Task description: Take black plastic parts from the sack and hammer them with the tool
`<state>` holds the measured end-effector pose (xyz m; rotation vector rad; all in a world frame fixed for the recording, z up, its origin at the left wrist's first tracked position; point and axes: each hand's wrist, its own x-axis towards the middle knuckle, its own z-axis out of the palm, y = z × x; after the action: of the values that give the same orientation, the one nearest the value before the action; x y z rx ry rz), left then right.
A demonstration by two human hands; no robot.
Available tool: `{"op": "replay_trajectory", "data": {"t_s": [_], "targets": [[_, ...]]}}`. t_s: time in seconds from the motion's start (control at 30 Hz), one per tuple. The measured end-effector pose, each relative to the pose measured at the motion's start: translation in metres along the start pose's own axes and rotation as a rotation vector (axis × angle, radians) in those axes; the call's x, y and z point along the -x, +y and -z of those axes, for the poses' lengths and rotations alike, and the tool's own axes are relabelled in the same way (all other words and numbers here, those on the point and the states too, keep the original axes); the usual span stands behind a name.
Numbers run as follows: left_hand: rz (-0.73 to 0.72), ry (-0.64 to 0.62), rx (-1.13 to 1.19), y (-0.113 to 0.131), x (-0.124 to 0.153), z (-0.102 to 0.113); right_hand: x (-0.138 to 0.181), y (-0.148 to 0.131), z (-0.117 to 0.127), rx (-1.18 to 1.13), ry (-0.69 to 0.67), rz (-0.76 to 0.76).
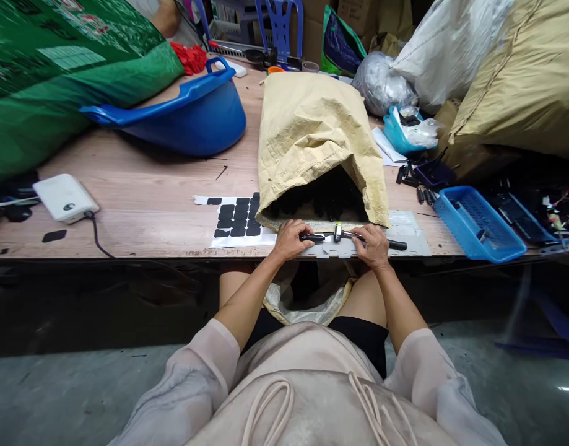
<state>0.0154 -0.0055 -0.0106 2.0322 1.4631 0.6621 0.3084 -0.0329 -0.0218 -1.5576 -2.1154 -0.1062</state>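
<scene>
At the table's front edge, my left hand (292, 240) is closed around a small black cylindrical part (312, 238) that points right. My right hand (372, 244) grips a small hammer (337, 232), whose head is near that part and whose black handle end sticks out to the right. Under both hands lies a flat grey plate (412, 234). Just behind them gapes the mouth of a yellowish woven sack (312, 118), with dark pieces inside that I cannot make out singly. Left of my left hand is a white sheet of black rounded stickers (239, 217).
A blue basin (195, 121) stands back left beside a large green sack (80, 80). A white box with a cable (65, 197) lies at left. On the right are a blue basket (479, 226) and a teal tub (405, 133). An open sack (307, 306) hangs between my knees.
</scene>
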Motion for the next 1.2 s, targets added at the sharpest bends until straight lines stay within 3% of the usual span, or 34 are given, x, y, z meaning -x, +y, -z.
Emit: {"op": "replay_trajectory", "data": {"t_s": [0.17,0.3,0.43,0.53,0.63,0.73,0.8,0.9,1.03,1.13,1.2], "targets": [[-0.043,-0.001,-0.050,0.005,0.005,0.004,-0.001,-0.002,-0.001,0.018,-0.014,-0.009],[-0.248,-0.018,-0.068,0.014,0.033,0.000,-0.001,-0.005,0.000,0.018,-0.025,-0.016],[-0.453,-0.189,-0.090,0.012,0.082,-0.030,-0.001,-0.007,0.001,0.024,-0.031,-0.021],[-0.384,-0.281,-0.167,0.002,0.109,-0.058,-0.001,-0.008,0.002,0.021,-0.046,-0.036],[-0.354,-0.272,-0.157,-0.004,0.113,-0.067,-0.002,-0.009,0.002,0.011,-0.062,-0.046],[-0.409,-0.104,-0.075,0.003,0.084,-0.049,-0.002,-0.009,0.002,0.008,-0.061,-0.045],[-0.400,0.048,-0.058,0.012,0.049,-0.029,-0.002,-0.009,0.001,0.007,-0.053,-0.044],[-0.332,0.152,-0.149,0.027,-0.012,-0.003,-0.001,-0.008,-0.001,0.006,-0.044,-0.042],[-0.311,0.008,-0.361,0.039,-0.074,0.010,-0.001,-0.007,-0.003,0.008,-0.041,-0.033],[-0.345,-0.130,-0.456,0.043,-0.096,0.009,-0.001,-0.007,-0.005,0.015,-0.043,-0.033],[-0.379,-0.159,-0.484,0.044,-0.102,0.008,-0.001,-0.008,-0.005,0.019,-0.044,-0.035]]}}
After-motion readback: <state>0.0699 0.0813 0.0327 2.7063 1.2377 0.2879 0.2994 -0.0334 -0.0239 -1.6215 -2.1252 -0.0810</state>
